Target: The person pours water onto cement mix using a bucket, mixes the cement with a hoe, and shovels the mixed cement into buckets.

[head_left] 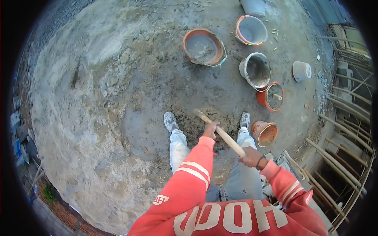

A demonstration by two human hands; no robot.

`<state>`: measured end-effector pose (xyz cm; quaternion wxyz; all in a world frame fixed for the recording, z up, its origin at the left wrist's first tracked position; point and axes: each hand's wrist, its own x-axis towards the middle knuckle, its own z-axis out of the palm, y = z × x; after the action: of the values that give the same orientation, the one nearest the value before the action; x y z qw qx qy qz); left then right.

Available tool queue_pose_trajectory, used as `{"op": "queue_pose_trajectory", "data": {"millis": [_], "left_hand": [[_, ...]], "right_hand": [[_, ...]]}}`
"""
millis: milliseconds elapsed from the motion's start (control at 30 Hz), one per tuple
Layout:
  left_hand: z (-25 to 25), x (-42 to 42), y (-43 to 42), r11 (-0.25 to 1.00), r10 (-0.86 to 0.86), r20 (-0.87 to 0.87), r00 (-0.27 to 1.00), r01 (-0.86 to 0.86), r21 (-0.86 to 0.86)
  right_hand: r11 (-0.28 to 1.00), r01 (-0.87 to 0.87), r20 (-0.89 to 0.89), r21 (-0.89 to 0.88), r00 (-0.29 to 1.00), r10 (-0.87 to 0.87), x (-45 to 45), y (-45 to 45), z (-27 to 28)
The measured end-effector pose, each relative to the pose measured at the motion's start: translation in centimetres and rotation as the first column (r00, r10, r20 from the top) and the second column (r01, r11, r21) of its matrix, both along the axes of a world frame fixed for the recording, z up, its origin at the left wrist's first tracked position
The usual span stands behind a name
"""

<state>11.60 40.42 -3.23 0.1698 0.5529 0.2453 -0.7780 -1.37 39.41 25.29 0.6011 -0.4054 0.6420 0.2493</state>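
Observation:
My left hand point(211, 130) wraps around a thick wooden tool handle point(228, 141), some way down its length. Closer to my body, my right hand point(252, 157), with a dark band at the wrist, grips the upper end of the same handle. The handle slants forward and left between my legs. Its lower end is over a heap of wet, lumpy mortar point(188, 126), and the tool's head is blurred or buried, so its kind cannot be made out. My shoes stand on either side of the mortar.
A large tub of greyish water point(201, 46) stands ahead. To the right are an orange bucket point(264, 133), a red-rimmed bucket point(270, 97), a white bucket point(255, 70) and several others. Wooden poles point(346, 155) line the right edge. Pale sand point(75, 129) spreads on the left.

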Motion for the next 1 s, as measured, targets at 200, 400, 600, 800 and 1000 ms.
{"op": "queue_pose_trajectory", "data": {"millis": [200, 400, 600, 800, 1000], "left_hand": [[4.1, 6.8, -16.1, 0.954, 0.299, 0.171, 0.939, -0.289, -0.085], [8.9, 7.6, -27.9, 0.895, 0.374, 0.213, 0.903, -0.291, -0.338], [4.5, 3.7, -37.0, 0.844, 0.427, 0.236, 0.873, -0.292, -0.450], [1.2, -3.5, -38.5, 0.834, 0.475, 0.322, 0.819, -0.303, -0.461], [3.2, -7.8, -36.4, 0.821, 0.505, 0.406, 0.762, -0.278, -0.498]], "right_hand": [[0.938, -0.035, 0.123, -0.345, 0.989, 0.082, -0.9, -3.9, 7.2], [0.895, -0.001, 0.167, -0.446, 0.982, 0.084, -5.1, -10.8, 6.9], [0.899, -0.122, 0.151, -0.420, 0.968, 0.202, -11.9, -19.5, -2.2], [0.878, -0.215, 0.038, -0.428, 0.966, 0.255, -20.7, -18.8, -16.4], [0.886, -0.257, -0.038, -0.386, 0.964, 0.263, -24.9, -17.0, -19.9]]}}
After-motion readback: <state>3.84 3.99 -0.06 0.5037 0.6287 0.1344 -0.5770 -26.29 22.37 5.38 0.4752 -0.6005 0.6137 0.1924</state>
